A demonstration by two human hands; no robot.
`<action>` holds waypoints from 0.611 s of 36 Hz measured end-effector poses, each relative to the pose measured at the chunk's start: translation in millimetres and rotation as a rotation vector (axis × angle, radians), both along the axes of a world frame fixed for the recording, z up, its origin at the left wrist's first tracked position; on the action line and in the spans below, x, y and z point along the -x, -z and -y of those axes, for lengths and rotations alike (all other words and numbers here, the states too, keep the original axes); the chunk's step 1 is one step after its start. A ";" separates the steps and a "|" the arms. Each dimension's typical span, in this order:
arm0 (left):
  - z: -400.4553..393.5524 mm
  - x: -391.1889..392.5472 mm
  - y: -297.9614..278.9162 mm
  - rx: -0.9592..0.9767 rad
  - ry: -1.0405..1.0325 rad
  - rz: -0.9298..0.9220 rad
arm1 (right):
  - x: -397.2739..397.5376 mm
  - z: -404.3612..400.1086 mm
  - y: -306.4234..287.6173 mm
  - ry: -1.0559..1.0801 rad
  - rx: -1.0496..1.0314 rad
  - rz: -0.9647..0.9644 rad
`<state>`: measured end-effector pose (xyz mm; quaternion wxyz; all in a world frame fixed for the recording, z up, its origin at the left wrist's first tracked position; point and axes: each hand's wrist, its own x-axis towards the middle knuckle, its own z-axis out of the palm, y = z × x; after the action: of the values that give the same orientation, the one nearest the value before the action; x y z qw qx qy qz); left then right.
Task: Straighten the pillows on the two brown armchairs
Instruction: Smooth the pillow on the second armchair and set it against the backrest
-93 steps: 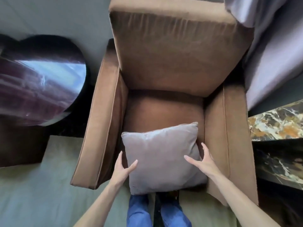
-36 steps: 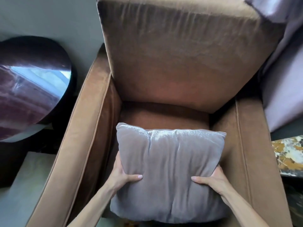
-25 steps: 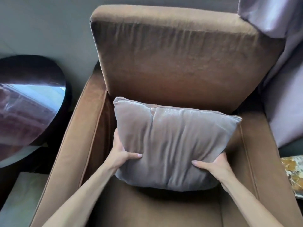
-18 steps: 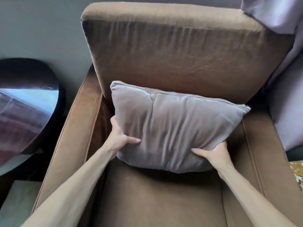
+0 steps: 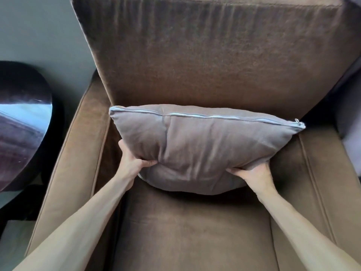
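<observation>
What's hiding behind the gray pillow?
Behind the gray pillow rises the brown armchair's back cushion. Its lower part and the rear of the seat are covered. Fingers of the left hand disappear behind it too.

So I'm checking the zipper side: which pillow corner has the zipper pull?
The pillow's upper corner by the right armrest; the zipper pull sits there, while the opposite upper corner shows only seam.

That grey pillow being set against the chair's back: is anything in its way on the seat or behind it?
Nothing visible blocks it. The left hand and right hand hold the grey pillow by its lower corners. The seat cushion below is bare, and the pillow's zipped top edge is right up at the back cushion.
</observation>
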<state>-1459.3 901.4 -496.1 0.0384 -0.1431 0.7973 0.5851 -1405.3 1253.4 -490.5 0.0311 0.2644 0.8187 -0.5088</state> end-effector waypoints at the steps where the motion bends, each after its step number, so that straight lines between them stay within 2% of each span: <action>1: 0.0 2.7 0.2 -0.001 0.012 0.025 | 4.5 -3.3 3.8 0.011 0.027 0.033; 6: 6.9 12.2 4.2 0.032 0.058 0.055 | 15.6 -6.8 -6.2 -0.024 0.061 0.132; 11: 15.5 -7.6 -8.8 0.114 0.008 0.114 | -7.5 1.8 -26.7 -0.028 -0.087 0.177; 13: 19.4 -22.1 -19.9 0.207 -0.047 0.063 | -24.0 6.3 -42.8 0.018 -0.205 0.137; 15: 20.9 -33.1 -39.0 0.336 -0.039 -0.084 | -39.1 10.5 -58.2 0.021 -0.346 -0.017; 17: 19.8 -31.9 -63.9 0.493 0.068 -0.303 | -40.3 18.2 -76.3 -0.116 -0.549 -0.210; 19: 10.3 -20.7 -87.7 0.672 0.257 -0.492 | -24.4 25.7 -92.6 -0.381 -0.756 -0.326; 22: -17.2 2.7 -105.5 0.885 0.574 -0.604 | 17.1 55.2 -117.2 -0.762 -0.901 -0.272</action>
<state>-1462.0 918.6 -390.7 -0.0966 0.2475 0.9473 0.1792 -1422.4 1198.2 -373.3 -0.0091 -0.1277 0.9873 -0.0942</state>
